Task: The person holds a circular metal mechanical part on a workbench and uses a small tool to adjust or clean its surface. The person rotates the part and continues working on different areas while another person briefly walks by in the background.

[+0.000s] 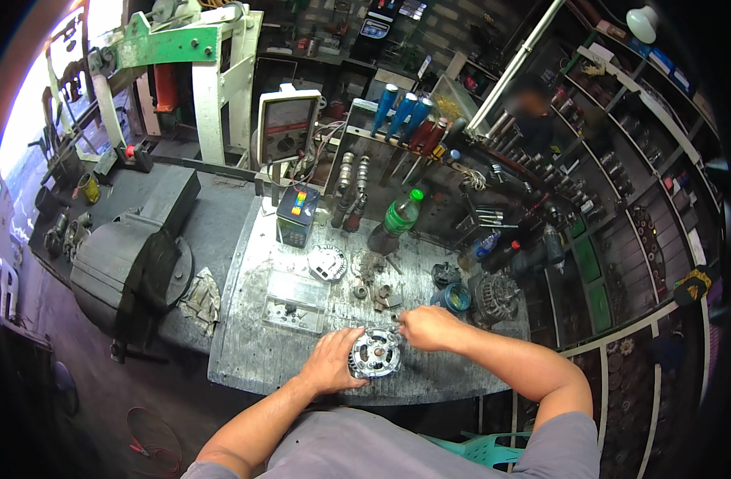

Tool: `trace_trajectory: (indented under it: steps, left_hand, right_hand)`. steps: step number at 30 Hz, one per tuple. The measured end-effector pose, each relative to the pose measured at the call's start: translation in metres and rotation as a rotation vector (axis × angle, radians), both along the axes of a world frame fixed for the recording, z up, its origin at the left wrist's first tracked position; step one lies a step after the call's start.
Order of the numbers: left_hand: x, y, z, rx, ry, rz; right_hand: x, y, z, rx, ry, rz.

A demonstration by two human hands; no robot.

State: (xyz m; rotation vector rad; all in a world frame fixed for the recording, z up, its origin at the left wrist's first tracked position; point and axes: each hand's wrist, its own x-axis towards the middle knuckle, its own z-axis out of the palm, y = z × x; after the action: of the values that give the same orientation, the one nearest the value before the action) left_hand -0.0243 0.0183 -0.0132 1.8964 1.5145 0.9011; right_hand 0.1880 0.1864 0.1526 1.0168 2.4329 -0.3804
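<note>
My left hand is wrapped round the left side of a round silver alternator housing, its vented face up on the worn metal bench. At the housing's upper right, my right hand is closed in a pinch; what its fingertips hold is too small to make out. Behind the housing lie several loose dark metal parts and a clear plastic case. Farther back is a separate silver round cover. To the right sit a blue tub and another alternator.
A green-capped bottle, a meter and a tool rack line the bench's back. A large vise and rag occupy the left. Parts shelves fill the right, with another person at the back.
</note>
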Motion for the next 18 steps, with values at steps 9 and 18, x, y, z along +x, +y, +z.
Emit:
trace_trajectory:
  steps: [9, 18]
  left_hand:
    - [0.000, 0.000, 0.000, -0.015, 0.020, -0.009]
    - [0.000, 0.000, 0.000, 0.001, 0.011, -0.006]
  right_hand:
    - [0.009, 0.001, 0.003, 0.354, 0.044, 0.692]
    - [0.009, 0.023, -0.003, 0.329, 0.189, 0.841]
